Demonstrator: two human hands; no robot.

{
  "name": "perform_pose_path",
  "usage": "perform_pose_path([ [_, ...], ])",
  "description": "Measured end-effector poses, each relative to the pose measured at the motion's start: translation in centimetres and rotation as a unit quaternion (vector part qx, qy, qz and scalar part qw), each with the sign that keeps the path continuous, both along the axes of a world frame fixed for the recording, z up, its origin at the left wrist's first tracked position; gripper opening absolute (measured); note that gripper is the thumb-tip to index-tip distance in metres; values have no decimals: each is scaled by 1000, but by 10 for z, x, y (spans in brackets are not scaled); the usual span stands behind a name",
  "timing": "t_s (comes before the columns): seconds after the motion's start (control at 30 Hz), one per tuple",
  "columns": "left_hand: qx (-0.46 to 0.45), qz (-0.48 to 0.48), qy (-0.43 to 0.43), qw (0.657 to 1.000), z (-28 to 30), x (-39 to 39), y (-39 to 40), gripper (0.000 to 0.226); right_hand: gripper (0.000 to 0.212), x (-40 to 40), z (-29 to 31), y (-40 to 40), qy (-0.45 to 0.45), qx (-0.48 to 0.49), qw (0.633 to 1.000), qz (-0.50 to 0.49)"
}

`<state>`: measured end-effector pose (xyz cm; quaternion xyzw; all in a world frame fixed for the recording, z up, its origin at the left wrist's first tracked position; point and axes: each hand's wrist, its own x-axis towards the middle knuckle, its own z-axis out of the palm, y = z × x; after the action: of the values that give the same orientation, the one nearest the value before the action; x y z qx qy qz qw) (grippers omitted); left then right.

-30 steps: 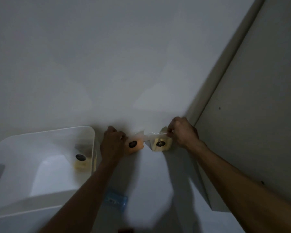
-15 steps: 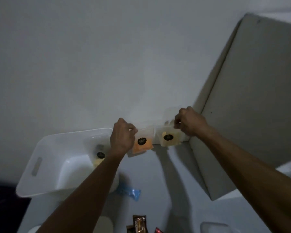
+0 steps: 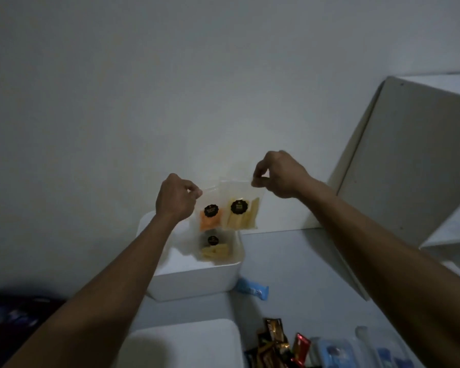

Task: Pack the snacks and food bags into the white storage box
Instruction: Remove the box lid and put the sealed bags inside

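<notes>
Orange bag [image 3: 209, 217] pinched in left hand [image 3: 176, 199], yellow bag [image 3: 241, 212] in right hand [image 3: 280, 175], now lifted off the bench [image 3: 290, 261], hanging over white storage box [image 3: 194, 284]; ready for dropping in.

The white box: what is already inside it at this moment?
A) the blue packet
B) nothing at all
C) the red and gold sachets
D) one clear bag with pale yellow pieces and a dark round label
D: a clear bag with yellow pieces lies inside the white box, while the blue packet and the sachets lie outside it on the surface.
</notes>
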<state>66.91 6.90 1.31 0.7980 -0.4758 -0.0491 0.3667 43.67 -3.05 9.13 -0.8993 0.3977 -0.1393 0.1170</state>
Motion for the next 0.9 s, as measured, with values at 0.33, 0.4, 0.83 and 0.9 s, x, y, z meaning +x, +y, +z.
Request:
perform_pose_path([
  [0.33, 72, -19, 25, 997, -57, 46, 7, 12, 17, 70, -85, 38, 73, -10, 997, 34],
  [0.4, 91, -24, 32, 995, -77, 47, -1, 11, 17, 74, -110, 35, 79, 5, 996, 27],
  [0.83, 158, -60, -18, 985, -182, 44, -50, 11, 13, 95, -225, -1, 104, 66, 992, -32],
  [0.9, 165, -70, -17, 984, -191, 47, -55, 12, 13, 98, -236, -7, 104, 83, 990, -38],
])
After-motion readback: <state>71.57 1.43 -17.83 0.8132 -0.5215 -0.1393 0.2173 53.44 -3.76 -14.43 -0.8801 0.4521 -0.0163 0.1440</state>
